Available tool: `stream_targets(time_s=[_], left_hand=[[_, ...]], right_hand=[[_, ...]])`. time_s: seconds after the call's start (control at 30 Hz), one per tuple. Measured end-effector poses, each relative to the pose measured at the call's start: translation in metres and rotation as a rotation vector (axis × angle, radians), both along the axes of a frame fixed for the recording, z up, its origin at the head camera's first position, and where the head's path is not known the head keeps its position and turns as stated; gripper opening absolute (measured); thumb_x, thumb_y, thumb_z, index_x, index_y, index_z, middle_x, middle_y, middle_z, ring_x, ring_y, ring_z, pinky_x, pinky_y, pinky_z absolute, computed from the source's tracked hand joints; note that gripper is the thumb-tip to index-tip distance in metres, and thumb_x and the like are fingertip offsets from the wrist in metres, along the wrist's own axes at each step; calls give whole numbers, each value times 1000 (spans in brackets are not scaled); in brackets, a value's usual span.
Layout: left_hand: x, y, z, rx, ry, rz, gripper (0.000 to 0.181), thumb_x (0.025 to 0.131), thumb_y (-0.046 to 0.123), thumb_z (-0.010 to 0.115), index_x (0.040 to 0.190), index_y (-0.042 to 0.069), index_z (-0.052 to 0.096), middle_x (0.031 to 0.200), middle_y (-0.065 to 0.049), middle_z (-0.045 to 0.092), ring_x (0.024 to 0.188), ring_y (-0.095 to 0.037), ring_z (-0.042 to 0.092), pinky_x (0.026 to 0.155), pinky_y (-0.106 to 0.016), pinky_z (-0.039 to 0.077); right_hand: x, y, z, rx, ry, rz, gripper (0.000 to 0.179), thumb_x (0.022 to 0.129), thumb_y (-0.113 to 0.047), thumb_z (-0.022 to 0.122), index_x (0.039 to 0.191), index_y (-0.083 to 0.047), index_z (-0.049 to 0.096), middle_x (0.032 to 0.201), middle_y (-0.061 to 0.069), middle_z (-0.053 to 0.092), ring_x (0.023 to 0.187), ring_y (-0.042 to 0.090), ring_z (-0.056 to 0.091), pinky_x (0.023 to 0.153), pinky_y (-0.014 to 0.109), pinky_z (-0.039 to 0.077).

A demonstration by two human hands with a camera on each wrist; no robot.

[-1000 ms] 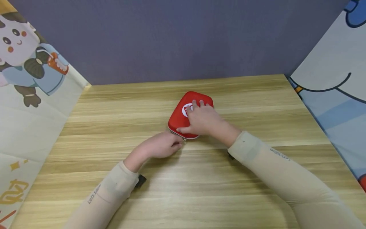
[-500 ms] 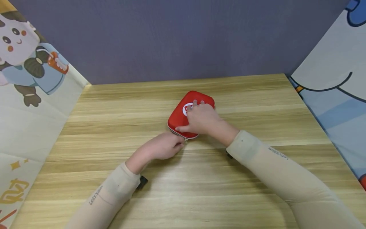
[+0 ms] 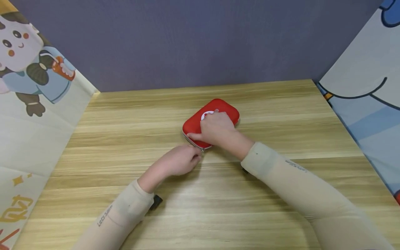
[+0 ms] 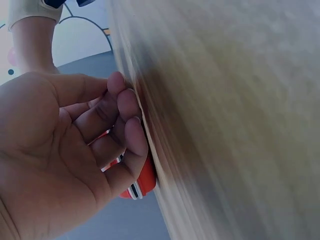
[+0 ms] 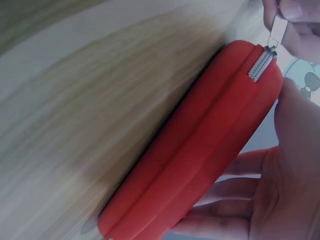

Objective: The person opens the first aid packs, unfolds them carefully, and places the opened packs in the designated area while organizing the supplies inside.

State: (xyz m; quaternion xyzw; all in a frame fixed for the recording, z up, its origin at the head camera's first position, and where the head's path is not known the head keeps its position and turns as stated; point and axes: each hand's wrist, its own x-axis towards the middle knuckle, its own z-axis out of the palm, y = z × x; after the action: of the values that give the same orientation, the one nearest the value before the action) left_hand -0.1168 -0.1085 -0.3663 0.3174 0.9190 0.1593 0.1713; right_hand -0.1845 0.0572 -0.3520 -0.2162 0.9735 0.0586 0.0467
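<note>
A red zip-up hard case (image 3: 194,125) with a white round emblem lies flat on the wooden table, slanted. My right hand (image 3: 217,128) presses on its top, thumb stretched toward the near-left edge. In the right wrist view, that hand's fingers (image 5: 225,207) reach across the upper face. My left hand (image 3: 182,159) is at the near corner, its fingertips pinching the metal zipper pull (image 5: 278,31). A short run of silvery zipper teeth (image 5: 261,65) shows beside the slider. In the left wrist view, the left fingers mostly hide the case.
The wooden table (image 3: 265,208) extends around both arms. A dark blue-grey partition (image 3: 200,45) stands along its far edge. Cartoon-printed panels flank it, a left panel (image 3: 31,139) and a right panel (image 3: 368,128).
The case has turned clockwise in the head view, its far end swinging right. My right hand has turned with it, fingers drawn in slightly. The left hand stays at the near corner.
</note>
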Motion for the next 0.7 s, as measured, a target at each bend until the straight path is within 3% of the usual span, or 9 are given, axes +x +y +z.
stream_targets(time_s=[0.1, 0.3, 0.57, 0.7], left_hand=[[0, 1, 0, 6, -9, 16, 26, 105, 14, 61, 79, 16, 58, 68, 4, 46, 67, -16, 46, 66, -30, 42], [-2, 4, -3, 12, -8, 43, 29, 104, 13, 60, 76, 16, 54, 67, 5, 42, 66, -14, 43, 65, -29, 39], [-6, 12, -7, 21, 1, 50, 31, 107, 17, 58, 77, 16, 55, 69, 4, 42, 69, -15, 44, 68, -31, 41], [-7, 16, -8, 26, -2, 53, 30, 106, 16, 59, 76, 16, 57, 69, 5, 44, 68, -15, 46, 68, -30, 42]], right_hand=[[0, -4, 0, -16, -8, -41, 80, 97, -80, 45, 102, -7, 77, 115, 16, 72, 121, 40, 66, 93, 53, 61], [-2, -11, 0, -35, -52, -121, 80, 99, -76, 44, 116, -6, 78, 131, 28, 69, 133, 51, 60, 113, 64, 50], [-9, -20, 2, -3, -67, -148, 72, 99, -78, 42, 94, -15, 77, 107, 21, 76, 108, 46, 72, 99, 64, 59], [-9, -21, 2, -2, -67, -154, 74, 99, -78, 42, 97, -14, 79, 110, 23, 76, 111, 47, 71, 101, 65, 58]])
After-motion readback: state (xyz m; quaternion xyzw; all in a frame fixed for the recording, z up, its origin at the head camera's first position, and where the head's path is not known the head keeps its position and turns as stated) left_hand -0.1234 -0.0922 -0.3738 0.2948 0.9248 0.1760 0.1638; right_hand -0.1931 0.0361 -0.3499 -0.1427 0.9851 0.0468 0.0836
